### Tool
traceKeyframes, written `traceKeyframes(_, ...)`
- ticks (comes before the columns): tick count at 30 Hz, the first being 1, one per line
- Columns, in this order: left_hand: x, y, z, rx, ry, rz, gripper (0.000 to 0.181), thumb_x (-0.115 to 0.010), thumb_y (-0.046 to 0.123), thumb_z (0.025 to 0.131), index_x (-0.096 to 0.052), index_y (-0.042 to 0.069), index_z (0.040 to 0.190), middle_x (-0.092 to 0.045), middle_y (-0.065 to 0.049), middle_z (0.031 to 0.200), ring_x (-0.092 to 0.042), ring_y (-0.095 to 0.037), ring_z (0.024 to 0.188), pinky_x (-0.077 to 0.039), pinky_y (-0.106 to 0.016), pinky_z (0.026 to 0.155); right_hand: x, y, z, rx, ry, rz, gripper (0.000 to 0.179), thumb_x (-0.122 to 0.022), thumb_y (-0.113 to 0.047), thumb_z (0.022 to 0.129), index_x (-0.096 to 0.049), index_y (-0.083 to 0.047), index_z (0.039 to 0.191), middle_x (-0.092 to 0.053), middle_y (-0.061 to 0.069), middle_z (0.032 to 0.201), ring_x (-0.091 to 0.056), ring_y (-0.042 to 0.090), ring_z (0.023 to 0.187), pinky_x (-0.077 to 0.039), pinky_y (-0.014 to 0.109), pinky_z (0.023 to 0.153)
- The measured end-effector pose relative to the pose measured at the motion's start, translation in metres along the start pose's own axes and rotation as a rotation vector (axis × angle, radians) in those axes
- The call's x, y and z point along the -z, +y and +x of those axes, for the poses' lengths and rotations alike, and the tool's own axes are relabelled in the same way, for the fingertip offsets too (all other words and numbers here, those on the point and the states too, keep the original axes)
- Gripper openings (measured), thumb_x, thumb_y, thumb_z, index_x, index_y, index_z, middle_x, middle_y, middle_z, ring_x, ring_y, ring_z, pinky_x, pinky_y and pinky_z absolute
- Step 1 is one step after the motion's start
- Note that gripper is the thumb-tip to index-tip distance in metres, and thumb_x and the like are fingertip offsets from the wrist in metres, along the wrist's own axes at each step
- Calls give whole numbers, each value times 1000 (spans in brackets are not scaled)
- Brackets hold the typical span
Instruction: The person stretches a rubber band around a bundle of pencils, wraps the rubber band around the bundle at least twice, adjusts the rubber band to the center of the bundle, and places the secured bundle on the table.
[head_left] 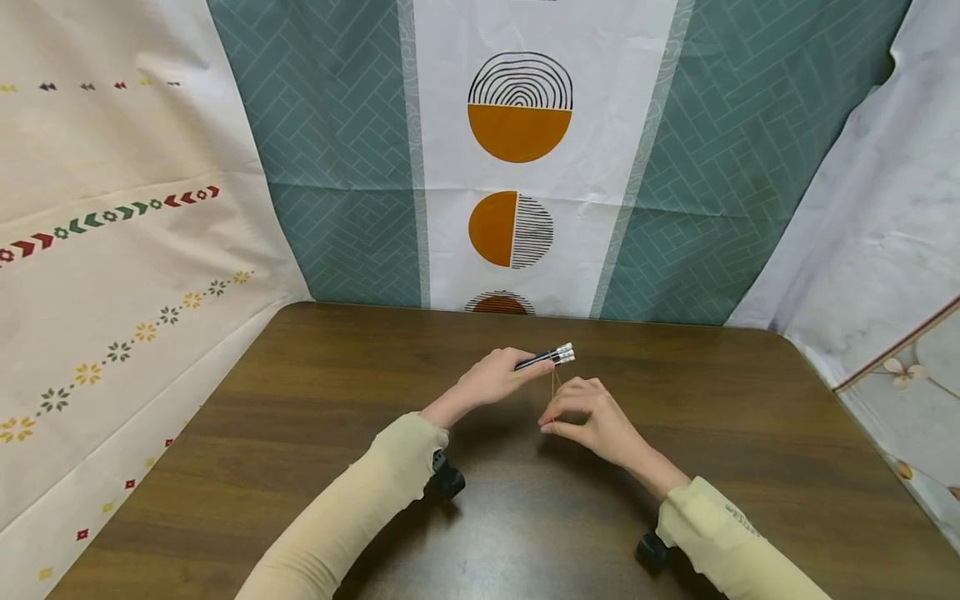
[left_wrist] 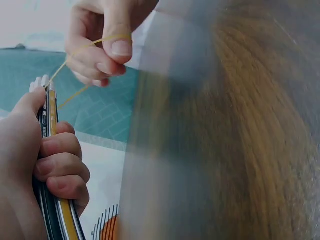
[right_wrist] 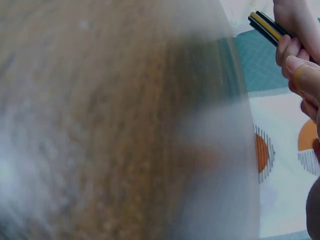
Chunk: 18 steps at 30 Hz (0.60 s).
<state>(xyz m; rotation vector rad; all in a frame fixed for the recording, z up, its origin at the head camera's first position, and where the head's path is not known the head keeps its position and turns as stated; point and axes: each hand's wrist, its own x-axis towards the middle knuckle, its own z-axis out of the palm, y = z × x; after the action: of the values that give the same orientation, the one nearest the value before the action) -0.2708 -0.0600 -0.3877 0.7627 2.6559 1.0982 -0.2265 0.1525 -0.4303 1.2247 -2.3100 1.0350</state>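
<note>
My left hand [head_left: 491, 379] grips a bundle of several pencils [head_left: 534, 361], its fingers wrapped round them and the thumb along the top. In the left wrist view the pencils [left_wrist: 52, 117] are dark with white stripes, one of them yellow, and their white ends point away past the thumb. A thin yellow rubber band [left_wrist: 90, 44] runs from near those ends to my right hand [head_left: 592, 421], which pulls it out taut. Its far loop passes over the right thumb and fingers. At the right wrist view's edge, the bundle [right_wrist: 265, 26] shows behind the right hand [right_wrist: 306, 82].
Both hands are above a brown wood-grain table [head_left: 300, 392]. Behind its far edge hangs a teal and white cloth [head_left: 352, 167] with orange circles. Patterned cloths hang at the left [head_left: 112, 250] and right [head_left: 862, 225].
</note>
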Motion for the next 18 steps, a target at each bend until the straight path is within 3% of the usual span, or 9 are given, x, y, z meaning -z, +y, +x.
traceKeyframes(3,-1,-2,0,4,-4,-63,55,-46,53,101,-70,4,104,-39,4,65,-36,-11,57,-29,-26,53,-1,-1,1,109,58,-89,18,-86,-15,72,-79,-21,88,-70,-15,86,-57,4,91,-32,32,87)
traceKeyframes(5,-1,-1,0,2,2,-110,55,-46,51,102,-68,0,100,-40,4,62,-35,-11,53,-29,-25,51,-2,-2,2,126,74,-68,21,-85,-11,73,-80,-18,93,-72,-13,85,-58,5,86,-35,28,86)
traceKeyframes(8,-2,1,0,7,17,-208,57,-45,50,102,-63,-2,89,-40,4,58,-33,-11,50,-28,-25,49,-2,-2,4,60,84,46,25,-80,-5,79,-79,-12,103,-72,-4,79,-58,3,72,-45,18,69)
traceKeyframes(11,-1,7,1,16,27,-321,56,-46,52,102,-57,2,77,-38,4,56,-31,-11,48,-27,-25,47,-1,-3,4,-84,81,213,27,-72,2,85,-76,-5,110,-71,10,76,-60,3,57,-50,19,52)
traceKeyframes(15,0,12,1,48,48,-430,52,-46,52,101,-54,9,74,-38,4,57,-32,-10,49,-27,-25,48,2,-4,5,-212,50,332,24,-70,2,87,-75,-2,110,-72,18,85,-67,10,55,-55,26,52)
traceKeyframes(18,-1,8,2,106,64,-500,51,-46,53,101,-51,10,74,-37,5,56,-29,-8,47,-25,-25,46,2,-7,6,-169,40,325,25,-73,-2,85,-75,-6,110,-74,16,91,-70,13,67,-56,25,59)
